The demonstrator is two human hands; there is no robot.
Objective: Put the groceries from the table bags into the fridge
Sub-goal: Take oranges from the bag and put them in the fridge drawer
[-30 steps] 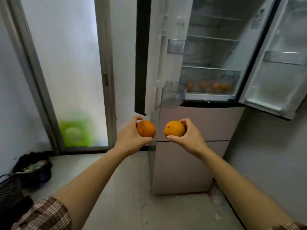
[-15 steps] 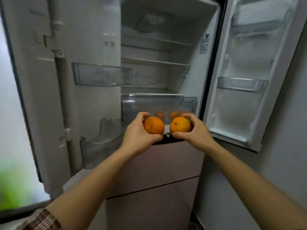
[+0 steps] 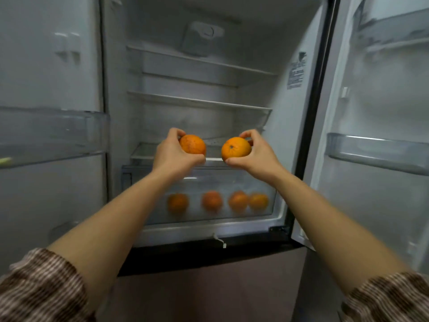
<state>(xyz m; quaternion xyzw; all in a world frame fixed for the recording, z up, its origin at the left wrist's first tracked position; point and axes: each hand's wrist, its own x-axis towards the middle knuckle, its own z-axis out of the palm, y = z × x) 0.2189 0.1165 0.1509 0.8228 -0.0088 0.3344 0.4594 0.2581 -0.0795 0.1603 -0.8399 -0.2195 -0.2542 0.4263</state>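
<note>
I stand in front of the open fridge [image 3: 255,73]. My left hand [image 3: 173,156] grips an orange [image 3: 193,145], and my right hand [image 3: 256,156] grips a second orange [image 3: 235,148]. Both fruits are held side by side, a little apart, in front of the lowest shelf [image 3: 144,151] and just above the clear crisper drawer [image 3: 267,180]. Several oranges [image 3: 212,201] lie in a row inside that drawer, seen blurred through its front.
Two glass shelves [image 3: 197,101] higher up hold nothing. The left door [image 3: 46,89] with its clear bin [image 3: 51,133] stands open at the left. The right door [image 3: 383,101] with a bin [image 3: 376,152] stands open at the right. A closed lower drawer front [image 3: 209,291] is below.
I have come closer to the fridge, which now fills the view. Both hands have risen with their oranges from below the drawer to the level of the lowest shelf.
</note>
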